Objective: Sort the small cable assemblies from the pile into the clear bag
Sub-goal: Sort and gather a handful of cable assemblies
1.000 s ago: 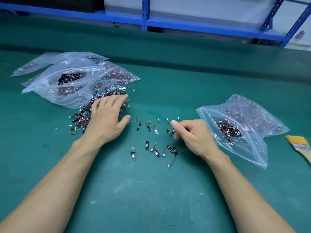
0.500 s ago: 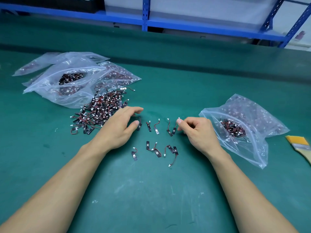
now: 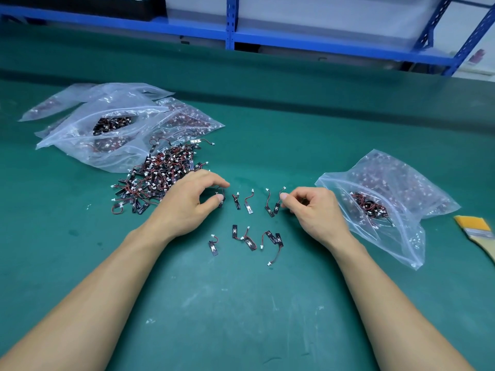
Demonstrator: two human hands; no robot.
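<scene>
- Left grip point(image 3: 187, 207) off pile point(image 3: 158, 178), now pinching one assembly point(image 3: 221, 203) at row end on bench point(image 3: 241, 303).
- Right grip point(image 3: 316, 210) curled, fingertip on another; hold unclear.
- Bag point(image 3: 407, 236) open at right; transfer pending.

Head view, forward-down, near table point(image 3: 241, 317)

Green table point(image 3: 294, 156): cable pile point(image 3: 158, 178), bags point(image 3: 396, 199), brush point(image 3: 479, 231)

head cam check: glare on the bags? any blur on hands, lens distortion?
Head view: soft even light, with faint shadows under the left hand and right hand. Head view: white glare patches on the left bags and right bag partly veil their contents. Head view: hands and loose cables sharp, no motion blur, with wide-angle stretch toward the frame edges.
</scene>
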